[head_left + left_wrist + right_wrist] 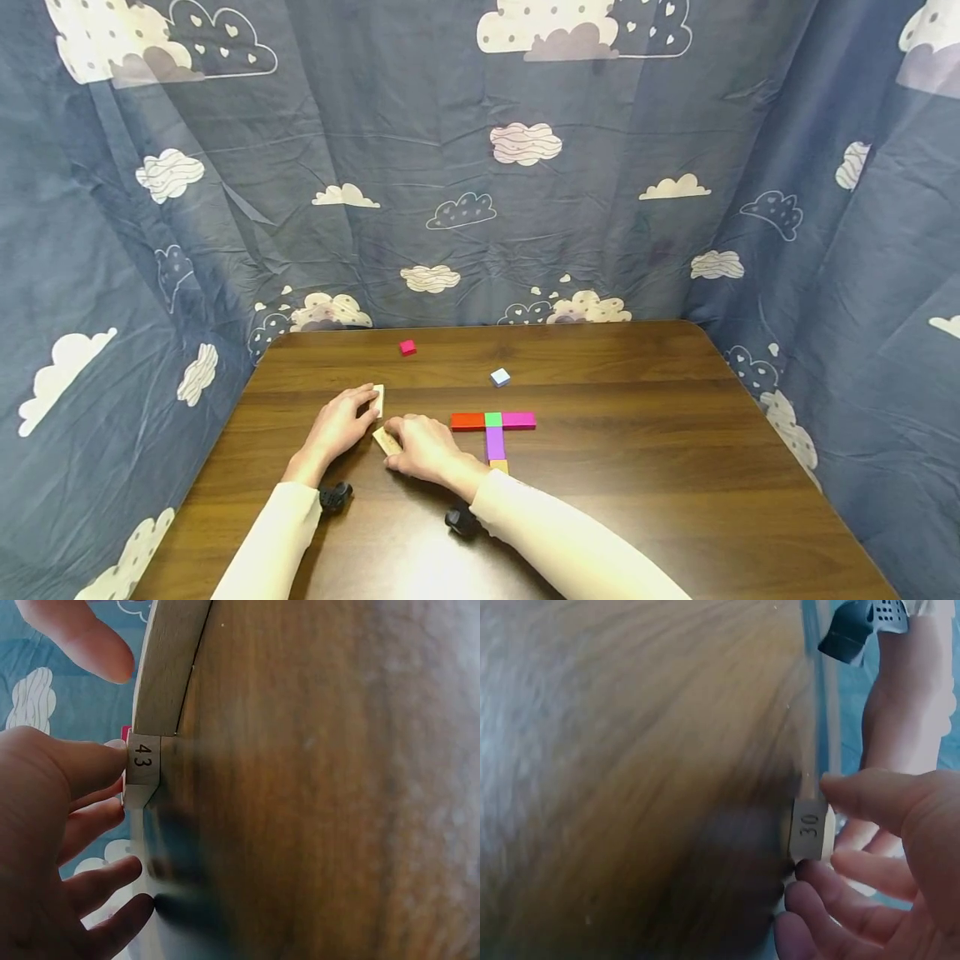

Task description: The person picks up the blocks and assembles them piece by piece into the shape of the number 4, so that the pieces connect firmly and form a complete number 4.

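My left hand [335, 432] pinches a pale wooden block [378, 402] low at the table, left of the middle. In the left wrist view its near end [143, 760] carries the number 43. Closer in, my right hand [427, 450] grips a second pale wooden block [387, 442], lying at a slant; the end seen in the right wrist view [808, 826] reads 30. From the left wrist, the right hand's block [171, 667] appears right beside the one marked 43. Fingers hide part of both blocks.
Right of my hands, a red bar [468, 422], green square [492, 420], magenta bar [519, 421], purple bar [495, 443] and orange piece [498, 467] form a T. Farther back lie a pinkish-red block [407, 347] and a light blue block [500, 377]. A cloud-patterned curtain [420, 167] surrounds the table.
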Tool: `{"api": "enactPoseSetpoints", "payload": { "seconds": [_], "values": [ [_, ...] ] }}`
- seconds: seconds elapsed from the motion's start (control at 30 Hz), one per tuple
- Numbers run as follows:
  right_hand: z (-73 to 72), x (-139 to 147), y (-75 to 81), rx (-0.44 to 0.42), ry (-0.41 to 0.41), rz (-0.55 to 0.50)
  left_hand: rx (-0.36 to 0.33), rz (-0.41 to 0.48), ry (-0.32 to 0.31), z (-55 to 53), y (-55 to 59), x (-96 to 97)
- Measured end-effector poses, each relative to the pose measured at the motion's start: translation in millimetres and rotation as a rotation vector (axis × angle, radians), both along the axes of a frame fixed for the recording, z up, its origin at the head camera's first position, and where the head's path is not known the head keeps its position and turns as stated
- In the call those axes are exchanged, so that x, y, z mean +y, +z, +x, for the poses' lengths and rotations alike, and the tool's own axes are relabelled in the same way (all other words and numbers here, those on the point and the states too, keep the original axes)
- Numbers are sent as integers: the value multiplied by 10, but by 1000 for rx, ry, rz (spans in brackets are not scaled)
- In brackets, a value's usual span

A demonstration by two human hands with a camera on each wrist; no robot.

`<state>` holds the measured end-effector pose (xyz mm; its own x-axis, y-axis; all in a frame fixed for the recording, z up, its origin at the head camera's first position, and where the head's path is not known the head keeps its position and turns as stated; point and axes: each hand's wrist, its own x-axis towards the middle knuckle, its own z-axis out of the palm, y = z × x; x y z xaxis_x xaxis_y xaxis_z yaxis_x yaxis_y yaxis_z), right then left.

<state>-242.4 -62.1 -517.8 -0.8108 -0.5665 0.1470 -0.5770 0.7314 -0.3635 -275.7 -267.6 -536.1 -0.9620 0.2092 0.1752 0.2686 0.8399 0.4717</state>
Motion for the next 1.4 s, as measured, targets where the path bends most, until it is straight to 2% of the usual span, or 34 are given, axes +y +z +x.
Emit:
{"api": "enactPoseSetpoints", "payload": {
  "seconds": [0.3, 0.53, 0.67, 0.9, 1.1, 1.27, 1.33, 1.4],
  "values": [
    [27, -46, -15, -7, -15, -59, -14, 8, 14, 11, 0, -11],
    [13, 24, -6, -8, -17, -31, -18, 11, 11, 13, -35, 10],
    [13, 90, 61, -21, 5, -4, -28, 12, 25, 39, -58, 15],
    [-21, 234, 251, 45, 3, 22, 9, 11, 30, 36, -46, 30],
    [-52, 326, 305, 61, 2, 30, 20, 35, 39, 54, -24, 72],
    [-71, 439, 354, 84, -8, 17, 148, 42, 37, 67, 24, 175],
    [-74, 486, 375, 77, -22, 3, 218, 54, 31, 79, 40, 226],
    [-83, 527, 388, 67, -36, -12, 259, 76, 26, 95, 56, 281]
  ]
}}
